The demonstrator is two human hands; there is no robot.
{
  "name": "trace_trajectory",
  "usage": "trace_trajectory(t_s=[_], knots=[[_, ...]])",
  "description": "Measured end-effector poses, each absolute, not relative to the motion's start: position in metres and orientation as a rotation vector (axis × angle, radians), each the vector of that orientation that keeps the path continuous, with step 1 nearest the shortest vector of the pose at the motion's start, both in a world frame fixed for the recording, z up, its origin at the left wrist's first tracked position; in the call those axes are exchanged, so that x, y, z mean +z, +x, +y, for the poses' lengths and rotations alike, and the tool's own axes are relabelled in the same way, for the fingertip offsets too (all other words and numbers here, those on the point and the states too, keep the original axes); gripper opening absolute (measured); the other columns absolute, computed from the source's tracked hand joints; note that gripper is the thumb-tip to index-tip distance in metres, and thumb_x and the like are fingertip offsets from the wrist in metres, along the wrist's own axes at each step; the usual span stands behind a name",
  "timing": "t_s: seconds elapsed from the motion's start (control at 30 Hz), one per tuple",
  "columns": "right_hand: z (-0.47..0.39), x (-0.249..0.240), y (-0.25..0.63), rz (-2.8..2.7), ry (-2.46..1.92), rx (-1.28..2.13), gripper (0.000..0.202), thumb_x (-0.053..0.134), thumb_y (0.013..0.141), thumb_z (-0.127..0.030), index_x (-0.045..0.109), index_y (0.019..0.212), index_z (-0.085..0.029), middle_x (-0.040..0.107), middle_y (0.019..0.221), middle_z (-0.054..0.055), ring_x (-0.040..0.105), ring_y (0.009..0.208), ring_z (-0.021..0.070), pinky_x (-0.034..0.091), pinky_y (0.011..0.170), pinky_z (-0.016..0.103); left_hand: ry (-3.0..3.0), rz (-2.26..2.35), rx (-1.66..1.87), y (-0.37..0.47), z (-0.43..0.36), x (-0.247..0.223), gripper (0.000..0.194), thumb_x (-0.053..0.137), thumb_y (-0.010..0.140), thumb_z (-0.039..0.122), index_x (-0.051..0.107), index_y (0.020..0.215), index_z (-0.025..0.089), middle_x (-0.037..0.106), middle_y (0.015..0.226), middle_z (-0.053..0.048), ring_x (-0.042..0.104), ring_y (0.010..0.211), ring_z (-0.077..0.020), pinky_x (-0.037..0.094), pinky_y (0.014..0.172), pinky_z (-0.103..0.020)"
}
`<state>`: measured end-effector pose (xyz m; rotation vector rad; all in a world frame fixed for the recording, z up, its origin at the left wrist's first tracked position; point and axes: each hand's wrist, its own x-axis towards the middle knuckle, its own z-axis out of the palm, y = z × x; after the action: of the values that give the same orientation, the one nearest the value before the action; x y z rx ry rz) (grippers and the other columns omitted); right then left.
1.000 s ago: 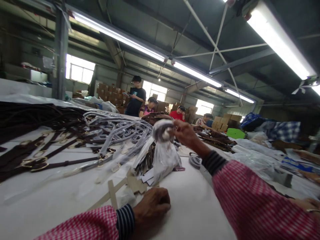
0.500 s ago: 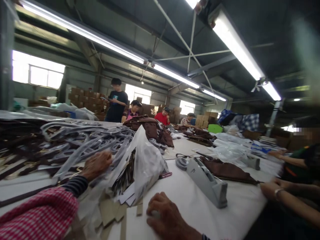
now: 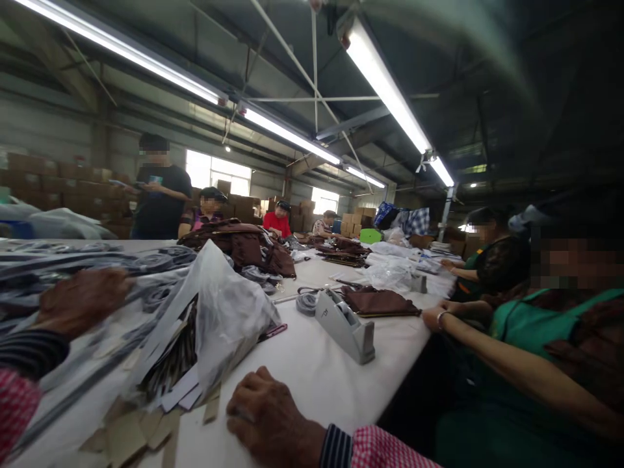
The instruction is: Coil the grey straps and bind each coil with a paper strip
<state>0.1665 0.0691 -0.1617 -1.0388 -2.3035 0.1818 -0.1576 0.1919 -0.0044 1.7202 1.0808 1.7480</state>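
Note:
My left hand point(image 3: 85, 300), blurred by motion, is over a heap of grey plastic-wrapped straps point(image 3: 160, 260); whether its fingers hold a strap is unclear. My right hand point(image 3: 273, 416) rests on the white table point(image 3: 312, 370) with its fingers curled in, and what lies under them is hidden. Between the hands a translucent plastic bag point(image 3: 234, 305) lies tipped open toward me, with a stack of thin strips inside. Loose beige card pieces point(image 3: 127, 439) are spread below its mouth. A grey tape dispenser point(image 3: 346, 328) stands beyond my right hand.
Brown bags point(image 3: 263, 250) are piled behind the plastic bag, and a brown pouch point(image 3: 377, 301) lies behind the dispenser. A co-worker in a green apron point(image 3: 521, 318) sits close at the right table edge. Other people work farther along the table.
The view has turned right, so everything sits farther left in it. My left hand has moved left over the straps, away from the plastic bag. My right hand stays about where it was.

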Motion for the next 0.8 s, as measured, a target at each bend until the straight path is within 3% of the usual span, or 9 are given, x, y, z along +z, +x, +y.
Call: trace_trajectory(t_s=[0.07, 0.13, 0.2, 0.27, 0.33, 0.47, 0.6, 0.7, 0.8], knots=[[0.066, -0.155, 0.166, -2.138, -1.052, 0.434, 0.012, 0.074, 0.089, -0.033, 0.074, 0.086, -0.021, 0.073, 0.095, 0.004, 0.062, 0.097, 0.0213, 0.047, 0.088, 0.033, 1.726, 1.301, 1.773, -0.146, 0.181, 0.033, 0.031, 0.075, 0.081, 0.032, 0.058, 0.058, 0.02, 0.042, 0.055, 0.004, 0.036, 0.046, -0.011, 0.021, 0.044, -0.018], [0.066, -0.141, 0.163, -1.904, -1.03, 0.84, 0.031, 0.073, 0.088, -0.047, 0.075, 0.08, -0.018, 0.073, 0.086, 0.005, 0.064, 0.085, 0.0203, 0.047, 0.073, 0.03, 1.611, 1.472, 1.919, -0.122, 0.157, 0.065, 0.029, 0.072, 0.082, 0.046, 0.064, 0.065, 0.023, 0.055, 0.058, -0.001, 0.047, 0.051, -0.0145, 0.026, 0.042, -0.022], [0.067, -0.118, 0.159, -1.636, -0.906, 1.257, 0.053, 0.065, 0.089, -0.066, 0.077, 0.085, -0.014, 0.074, 0.086, 0.009, 0.064, 0.076, 0.0186, 0.043, 0.06, 0.026, 1.679, 1.312, 1.967, -0.085, 0.123, 0.079, 0.027, 0.067, 0.085, 0.047, 0.067, 0.073, 0.023, 0.059, 0.062, -0.001, 0.047, 0.052, -0.0138, 0.031, 0.045, -0.023], [0.069, -0.087, 0.156, -1.39, -0.707, 1.533, 0.07, 0.055, 0.088, -0.078, 0.077, 0.096, -0.012, 0.076, 0.098, 0.013, 0.068, 0.08, 0.0192, 0.044, 0.059, 0.024, 1.784, 1.23, 1.842, -0.045, 0.087, 0.065, 0.024, 0.066, 0.085, 0.044, 0.067, 0.075, 0.021, 0.057, 0.06, 0.001, 0.049, 0.052, -0.0137, 0.035, 0.046, -0.024], [0.071, -0.057, 0.156, -1.244, -0.546, 1.664, 0.072, 0.055, 0.086, -0.081, 0.075, 0.102, -0.013, 0.076, 0.102, 0.013, 0.069, 0.086, 0.02, 0.049, 0.067, 0.026, 2.049, 1.132, 1.6, -0.011, 0.057, 0.027, 0.029, 0.065, 0.087, 0.04, 0.061, 0.066, 0.02, 0.055, 0.058, 0.002, 0.05, 0.055, -0.0132, 0.038, 0.052, -0.025], [0.07, -0.024, 0.165, -1.299, -0.635, 1.644, 0.05, 0.083, 0.073, -0.058, 0.071, 0.084, -0.011, 0.073, 0.078, 0.008, 0.063, 0.063, 0.0155, 0.049, 0.061, 0.027, 2.327, 0.851, 1.224, 0.012, 0.03, -0.058, 0.025, 0.049, 0.095, 0.025, 0.061, 0.073, 0.02, 0.058, 0.068, 0.0, 0.048, 0.059, -0.0126, 0.037, 0.055, -0.025], [0.048, -0.022, 0.187, -1.334, -0.824, 1.537, 0.034, 0.087, 0.066, -0.036, 0.063, 0.079, -0.015, 0.067, 0.067, 0.002, 0.052, 0.052, 0.009, 0.035, 0.047, 0.019, 1.995, 0.937, 1.056, -0.017, 0.038, -0.076, 0.035, 0.06, 0.095, 0.046, 0.068, 0.076, 0.017, 0.066, 0.071, -0.004, 0.06, 0.067, -0.0183, 0.045, 0.061, -0.028], [0.02, -0.024, 0.211, -1.366, -0.863, 1.517, 0.035, 0.083, 0.075, -0.04, 0.059, 0.085, -0.018, 0.059, 0.061, -0.003, 0.036, 0.044, 0.005, 0.018, 0.041, 0.018, 1.28, 0.897, 1.196, -0.052, 0.064, -0.059, 0.042, 0.059, 0.096, 0.056, 0.069, 0.094, 0.015, 0.074, 0.096, -0.012, 0.071, 0.085, -0.0262, 0.056, 0.068, -0.034], [-0.011, -0.03, 0.248, -1.462, -1.005, 1.449, 0.042, 0.078, 0.081, -0.057, 0.059, 0.089, -0.02, 0.041, 0.048, -0.009, 0.02, 0.038, 0.0042, 0.011, 0.039, 0.021, 0.662, 0.894, 1.489, -0.087, 0.105, -0.039, 0.022, 0.059, 0.101, 0.035, 0.064, 0.099, 0.013, 0.071, 0.088, -0.01, 0.071, 0.071, -0.023, 0.06, 0.067, -0.038]])
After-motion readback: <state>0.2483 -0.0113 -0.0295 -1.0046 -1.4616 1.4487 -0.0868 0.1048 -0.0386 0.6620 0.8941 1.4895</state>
